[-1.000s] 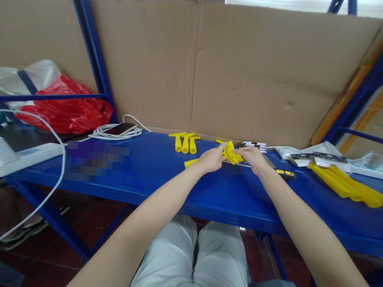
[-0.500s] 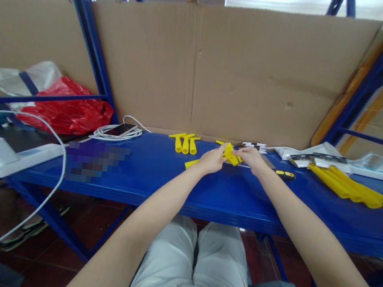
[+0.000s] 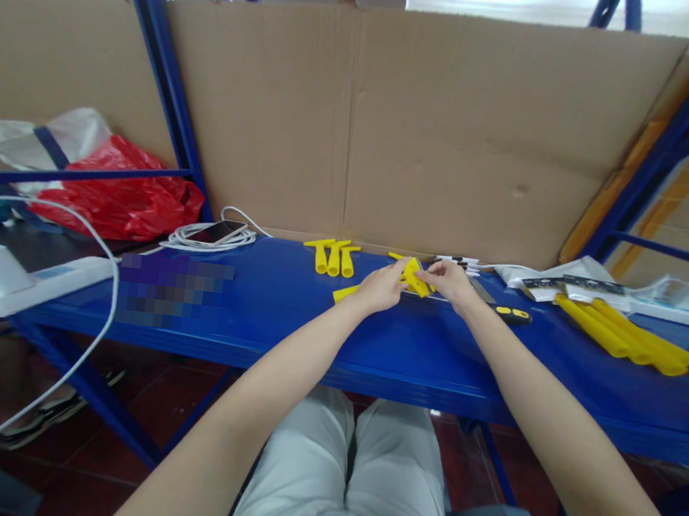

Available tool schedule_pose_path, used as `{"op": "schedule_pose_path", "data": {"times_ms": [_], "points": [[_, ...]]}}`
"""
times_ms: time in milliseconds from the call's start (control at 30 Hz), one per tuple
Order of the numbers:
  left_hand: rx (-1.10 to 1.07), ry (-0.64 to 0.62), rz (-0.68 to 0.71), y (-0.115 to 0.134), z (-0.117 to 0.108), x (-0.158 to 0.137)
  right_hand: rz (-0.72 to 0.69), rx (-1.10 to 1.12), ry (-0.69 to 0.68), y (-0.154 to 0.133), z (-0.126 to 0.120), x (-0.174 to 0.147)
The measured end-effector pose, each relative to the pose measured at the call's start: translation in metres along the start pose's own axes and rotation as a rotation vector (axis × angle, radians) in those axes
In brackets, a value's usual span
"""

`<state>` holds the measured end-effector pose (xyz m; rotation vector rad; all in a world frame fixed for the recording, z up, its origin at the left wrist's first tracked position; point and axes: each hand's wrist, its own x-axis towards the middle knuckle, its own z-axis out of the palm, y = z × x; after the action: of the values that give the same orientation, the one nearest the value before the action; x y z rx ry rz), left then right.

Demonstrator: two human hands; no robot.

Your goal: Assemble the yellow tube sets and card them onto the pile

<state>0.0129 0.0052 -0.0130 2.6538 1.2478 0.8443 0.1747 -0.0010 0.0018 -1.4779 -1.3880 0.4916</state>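
Gripping a yellow piece [image 3: 414,277] in their fingers [image 3: 398,273], the left hand [image 3: 381,288] and right hand [image 3: 454,285] sit over a blue tabletop [image 3: 270,299] backed by cardboard [image 3: 447,137].

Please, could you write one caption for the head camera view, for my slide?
Left hand and right hand meet at a yellow piece over a blue table, three yellow T-shaped parts nearby.

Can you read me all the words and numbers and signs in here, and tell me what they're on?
None can be read.
White packets on the right: marks on their dark strips, too small and blurred to read.
Black-and-yellow handle: no letters can be made out.
Yellow piece at the left hand: no writing shows.
Blue table: a pixelated patch on its left hides whatever is there.
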Motion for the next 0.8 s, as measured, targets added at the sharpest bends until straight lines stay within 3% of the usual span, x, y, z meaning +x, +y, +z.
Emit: {"op": "schedule_pose_path", "data": {"times_ms": [533, 700, 800], "points": [[0.021, 0.021, 0.063, 0.0, -0.004, -0.001, 0.046, 0.026, -0.04, 0.002, -0.002, 0.0], [-0.02, 0.039, 0.09, 0.0, -0.004, -0.001, 0.143, 0.137, -0.144, 0.001, -0.006, 0.002], [-0.032, 0.05, 0.08, 0.001, -0.004, 0.001, 0.184, 0.21, -0.09, 0.006, -0.015, 0.011]]}}
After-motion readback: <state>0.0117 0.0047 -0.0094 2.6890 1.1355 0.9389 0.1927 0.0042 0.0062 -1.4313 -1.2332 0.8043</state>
